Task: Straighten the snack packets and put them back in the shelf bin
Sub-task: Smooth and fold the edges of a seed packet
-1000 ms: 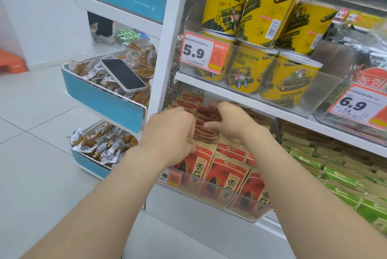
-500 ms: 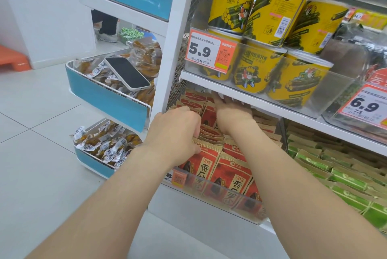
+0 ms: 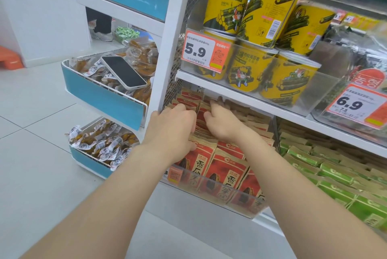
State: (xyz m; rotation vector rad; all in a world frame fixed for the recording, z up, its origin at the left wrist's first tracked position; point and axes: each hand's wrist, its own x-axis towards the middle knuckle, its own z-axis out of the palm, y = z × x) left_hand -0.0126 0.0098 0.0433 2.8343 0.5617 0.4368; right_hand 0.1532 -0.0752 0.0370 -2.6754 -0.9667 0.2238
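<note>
While both hands work under the upper shelf (image 3: pixel 240 101), the red snack packets (image 3: pixel 226 166) stand in rows inside the clear shelf bin (image 3: pixel 211 192), whose front wall runs along the front edge of the lower shelf. The left hand (image 3: pixel 173 131) grips a bunch of packets in the bin's left row, fingers curled over their tops and thumb on the front one. The right hand (image 3: pixel 222 122) is hooked over packet tops nearer the back; whether it pinches one I cannot tell.

Little room shows between the packet tops and the upper shelf, which carries yellow tubs (image 3: pixel 268 14) behind a 5.9 price tag (image 3: pixel 206 51). A white post (image 3: pixel 167 53) stands just beside the left hand. Green packets (image 3: pixel 326 170) fill the shelf to the bin's right. Left of the post, a blue side rack (image 3: pixel 100 95) holds loose wrapped snacks with a phone (image 3: pixel 123 71) lying on top, and pale tiled floor (image 3: pixel 35 154) spreads beyond its edge.
</note>
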